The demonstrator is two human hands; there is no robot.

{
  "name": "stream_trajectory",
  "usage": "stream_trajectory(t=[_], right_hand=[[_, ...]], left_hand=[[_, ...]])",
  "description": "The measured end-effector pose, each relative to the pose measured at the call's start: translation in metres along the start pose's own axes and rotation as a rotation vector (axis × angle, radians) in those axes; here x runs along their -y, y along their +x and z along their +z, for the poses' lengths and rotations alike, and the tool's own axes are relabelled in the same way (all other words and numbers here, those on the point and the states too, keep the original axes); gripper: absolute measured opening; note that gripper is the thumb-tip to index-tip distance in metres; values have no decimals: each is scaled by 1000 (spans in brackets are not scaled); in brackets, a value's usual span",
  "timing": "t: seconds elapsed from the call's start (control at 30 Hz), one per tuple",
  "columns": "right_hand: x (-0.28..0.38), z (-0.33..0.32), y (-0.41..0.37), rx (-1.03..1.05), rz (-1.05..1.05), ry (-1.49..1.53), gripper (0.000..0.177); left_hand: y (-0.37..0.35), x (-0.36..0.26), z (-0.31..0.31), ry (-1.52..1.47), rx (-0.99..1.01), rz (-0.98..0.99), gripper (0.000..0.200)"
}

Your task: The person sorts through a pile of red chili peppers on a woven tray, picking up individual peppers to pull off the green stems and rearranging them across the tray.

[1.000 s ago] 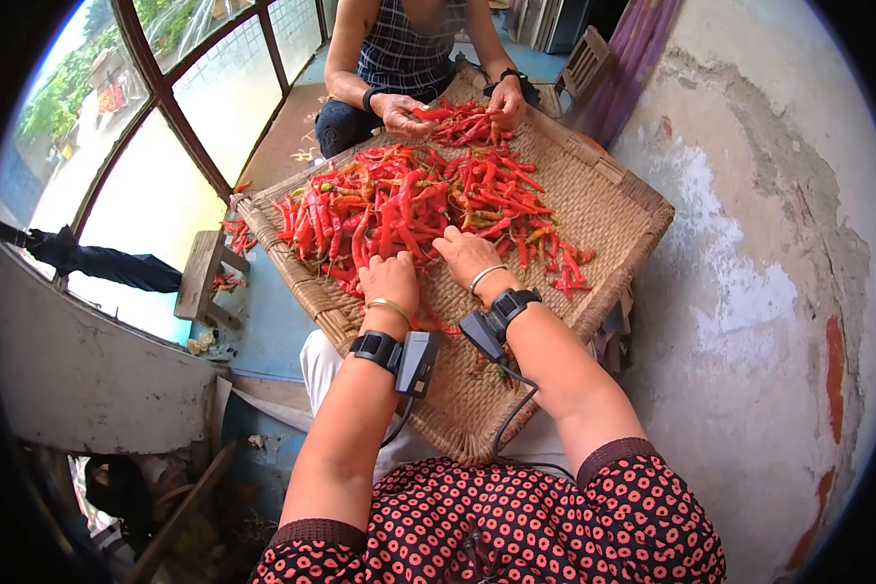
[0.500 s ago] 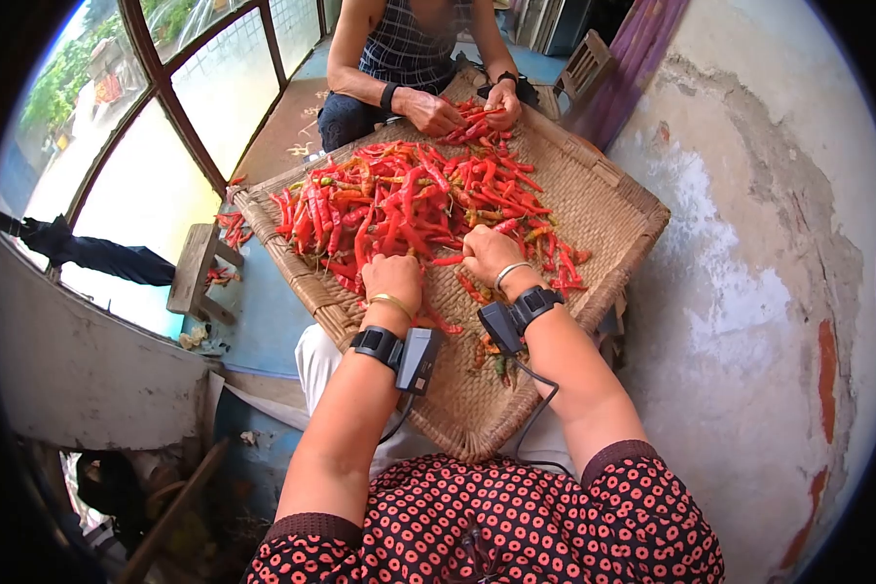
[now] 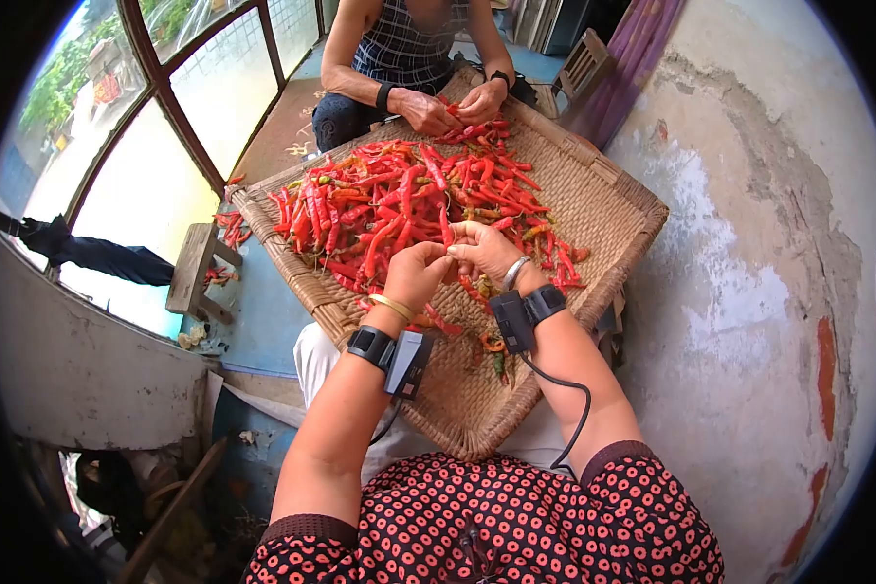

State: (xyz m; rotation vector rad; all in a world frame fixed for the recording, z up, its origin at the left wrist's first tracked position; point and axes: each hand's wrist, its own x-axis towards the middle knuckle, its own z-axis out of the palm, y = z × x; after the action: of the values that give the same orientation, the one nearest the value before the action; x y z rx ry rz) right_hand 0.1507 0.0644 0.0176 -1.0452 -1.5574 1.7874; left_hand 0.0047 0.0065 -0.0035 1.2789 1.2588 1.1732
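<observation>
My left hand (image 3: pixel 417 276) and my right hand (image 3: pixel 489 251) meet over the near part of the woven tray (image 3: pixel 599 209). A red chili pepper (image 3: pixel 445 226) points away from me between them. My right fingers are closed round it, and my left thumb and fingers pinch at its near end; the exact contact is partly hidden. Just beyond my hands a heap of red chili peppers (image 3: pixel 384 200) fills the tray's left and middle, some of them orange or greenish. A few loose peppers (image 3: pixel 499 365) lie closer to me.
Across the tray sits another person (image 3: pixel 409 49), whose hands (image 3: pixel 433 112) are at a smaller pile of peppers. A small wooden stool (image 3: pixel 197 268) stands on the left, near a dark folded umbrella (image 3: pixel 117 258). A bare plaster wall (image 3: pixel 740 292) is on the right.
Both my hands have come together, the left moving right and slightly up from the heap. A pepper now stands out between them. The other person's hands have drawn closer together.
</observation>
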Motion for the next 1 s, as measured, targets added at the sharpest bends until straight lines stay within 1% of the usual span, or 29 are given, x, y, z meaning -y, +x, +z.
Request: stream_trajectory(t=[0.03,0.1,0.23,0.3,0.33,0.4,0.43,0.5,0.53,0.57,0.6,0.63,0.67,0.7,0.77,0.83,0.87,0.97,1.0], right_hand=[[0,-3,0,-1,0,1,19],[0,-8,0,88,62,44,18],[-3,-10,2,65,67,-24,15],[-3,-11,1,30,100,-17,14],[-1,-12,0,29,101,-17,14],[6,-20,-4,33,220,-278,14],[9,-24,-6,32,220,-281,14],[14,-30,-10,115,265,-408,15],[14,-35,-8,140,269,-522,13],[13,-42,-8,142,269,-525,13],[14,-48,-10,8,191,-303,13],[13,-51,-10,-125,115,-80,15],[9,-53,-4,-242,-124,324,19],[18,-49,-5,-344,-262,526,24],[13,-55,-2,-455,-222,431,31],[5,-48,0,-397,-13,-4,34],[1,-44,1,-271,45,-163,32],[6,-9,0,94,103,-287,25],[1,0,2,171,83,-322,23]], left_hand=[[2,3,0,1,1,0,16],[5,7,-2,-101,127,37,18],[0,0,0,-137,201,27,19],[0,-2,-1,-163,152,-133,18],[-1,-4,-1,-164,153,-134,18],[-2,-9,-3,-16,15,-227,19],[-1,-6,-4,-18,14,-225,19],[4,11,-7,222,-48,-212,24],[8,19,-9,219,-52,-211,24],[11,27,-10,239,-100,-183,26],[10,24,-11,259,-148,-156,27],[9,23,-11,258,-149,-160,27],[8,20,-10,213,-162,-162,26],[7,16,-9,168,-175,-164,26],[12,23,-10,108,-185,-141,25],[11,15,-9,-290,-210,-153,25],[15,23,-11,-256,-192,-134,29],[9,7,-10,-284,-204,-181,30],[8,5,-11,-290,-212,-183,32]])
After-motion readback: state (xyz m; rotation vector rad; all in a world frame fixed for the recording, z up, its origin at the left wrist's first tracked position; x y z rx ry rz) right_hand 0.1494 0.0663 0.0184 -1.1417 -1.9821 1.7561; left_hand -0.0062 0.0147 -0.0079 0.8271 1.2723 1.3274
